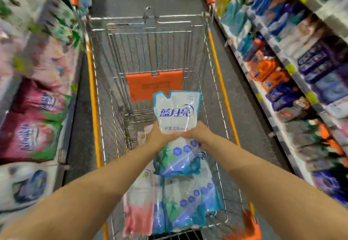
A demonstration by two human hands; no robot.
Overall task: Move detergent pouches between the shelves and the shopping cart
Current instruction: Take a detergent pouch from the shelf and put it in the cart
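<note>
Above the cart [222,89], the left hand [160,137] and right hand [198,133] curl their fingers round one pouch [177,116]; several pouches [188,202] lie inside, so the task looks about midway.

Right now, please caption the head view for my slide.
Left hand and right hand hold a pouch over the cart, other pouches inside.

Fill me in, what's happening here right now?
A person holds a white-and-blue detergent pouch with both hands, the left hand and right hand gripping its middle, above the shopping cart. Several more pouches lie in the cart's near end. Stocked shelves stand on both sides. Whether the held pouch is going in or coming out cannot be told.
</note>
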